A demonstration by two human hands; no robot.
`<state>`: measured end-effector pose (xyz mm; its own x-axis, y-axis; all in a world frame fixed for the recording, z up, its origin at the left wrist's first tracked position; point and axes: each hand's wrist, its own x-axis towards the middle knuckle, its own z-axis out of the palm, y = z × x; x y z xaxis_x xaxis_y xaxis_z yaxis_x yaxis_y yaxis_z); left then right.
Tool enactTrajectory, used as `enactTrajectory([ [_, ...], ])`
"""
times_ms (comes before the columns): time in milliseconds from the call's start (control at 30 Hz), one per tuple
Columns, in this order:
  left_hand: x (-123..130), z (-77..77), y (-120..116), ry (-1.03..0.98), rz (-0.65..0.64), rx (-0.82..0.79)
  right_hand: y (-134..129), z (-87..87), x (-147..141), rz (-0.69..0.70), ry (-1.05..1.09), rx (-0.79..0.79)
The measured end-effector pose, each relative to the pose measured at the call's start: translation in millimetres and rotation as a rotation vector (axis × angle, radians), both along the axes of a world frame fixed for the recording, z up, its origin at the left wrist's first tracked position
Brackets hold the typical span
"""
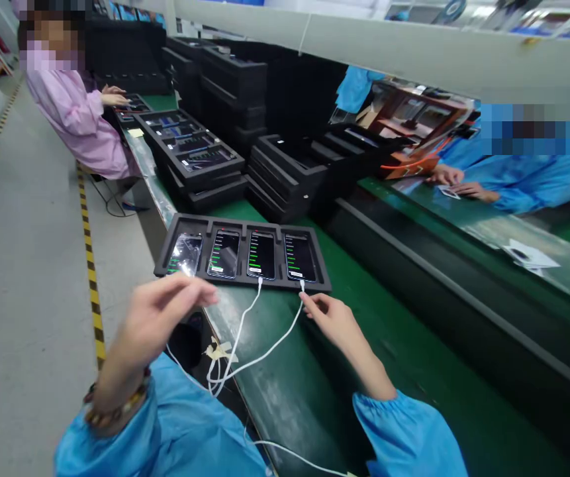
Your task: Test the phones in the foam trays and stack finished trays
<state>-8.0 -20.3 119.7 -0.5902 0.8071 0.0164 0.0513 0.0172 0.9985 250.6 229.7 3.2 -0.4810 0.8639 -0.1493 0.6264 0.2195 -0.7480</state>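
Observation:
A black foam tray (195, 281) lies on the green bench with phones in its compartments, their screens showing rows of text and green marks. My right hand (332, 317) pinches the white charging cable (302, 289) just below its plug, at the lower edge of the rightmost phone (300, 255). Another white cable (252, 305) is plugged into the phone (261, 252) beside it. My left hand (163, 315), slightly blurred, is closed over the tray's near left corner, in front of the leftmost phone (187, 252). A white cable passes behind its wrist; what its fingers hold is hidden.
Stacked black trays (285, 175) and more phone trays (190, 142) stand beyond. A raised dark ledge (414, 265) runs along the bench's right. A person in pink (73, 109) works at far left; another in blue (518, 172) sits across. Tape (220, 350) marks the near edge.

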Motion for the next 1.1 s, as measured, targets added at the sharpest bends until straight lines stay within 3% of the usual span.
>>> enactTrajectory([
  [67, 3.9, -31.1, 38.1, -0.137, -0.122, -0.159, 5.8, -9.7, -12.9, 0.015, 0.007, -0.039],
  [133, 19.3, -66.0, 76.1, -0.464, -0.178, -0.331, 11.2, -15.5, -21.8, 0.015, 0.043, -0.074],
  [200, 41.5, -94.1, 103.9, -0.581, -0.199, -0.363, 14.5, -17.9, -22.1, 0.009, 0.098, -0.124],
  [300, 72.9, -113.4, 116.2, -0.712, -0.169, -0.306, 12.2, -18.9, -7.5, 0.003, 0.194, -0.251],
  [467, 87.4, -112.5, 109.1, -0.954, -0.147, -0.253, -0.1, -22.9, 9.5, -0.063, 0.337, -0.547],
  [667, 78.6, -111.6, 141.1, -1.095, -0.022, -0.219, 3.4, -26.3, -13.1, -0.182, 0.512, -0.730],
  [800, 90.7, -114.8, 154.9, -1.062, 0.120, -0.201, 2.5, -29.4, -25.1, -0.233, 0.577, -0.730],
  [933, 114.6, -120.3, 160.7, -0.965, 0.293, -0.127, -5.5, -35.9, -31.7, -0.307, 0.624, -0.634],
  [1100, 137.8, -114.6, 146.6, -0.893, 0.293, -0.066, -17.0, -40.7, -32.6, -0.356, 0.620, -0.487],
])
